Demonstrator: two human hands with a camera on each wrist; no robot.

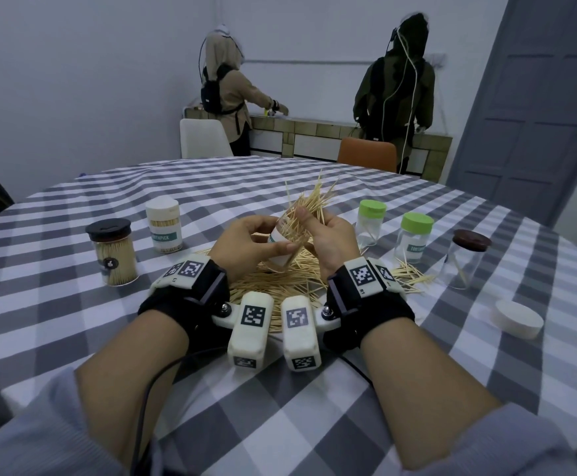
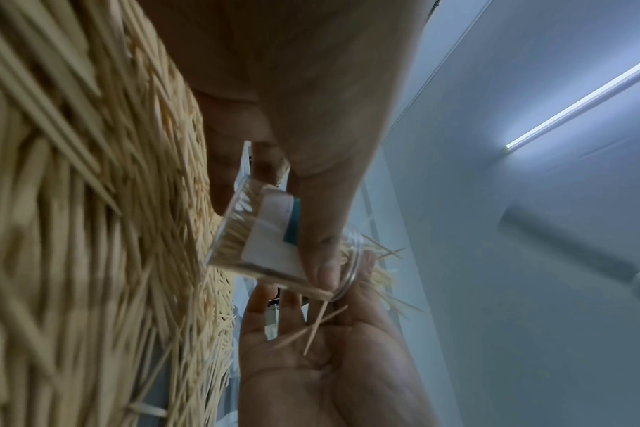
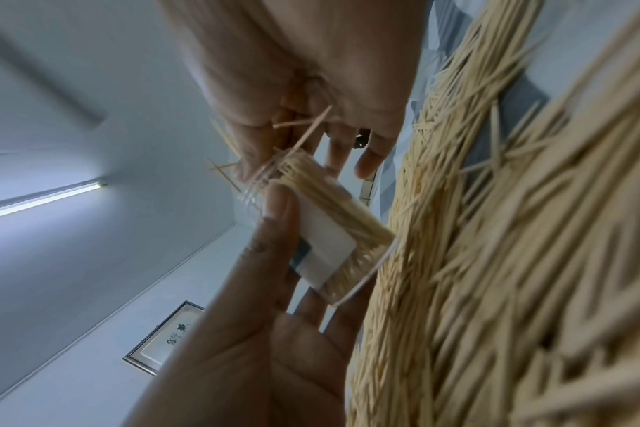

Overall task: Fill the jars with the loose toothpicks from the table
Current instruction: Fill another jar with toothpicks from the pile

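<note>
Over the worktop (image 1: 74, 321) and its toothpick pile (image 1: 280, 286), we hold the tilted jar (image 1: 281, 250) with left hand (image 1: 249, 249) fingers curled round it, while our right hand (image 1: 331, 242) pinches a toothpick bundle (image 1: 311, 204) at its mouth.

A clear jar (image 1: 285, 243) with a white and teal label is tilted above the table, lidless, packed with toothpicks that fan out of its mouth. Beneath it lies a loose heap of toothpicks (image 1: 276, 286) on the checked cloth.
</note>
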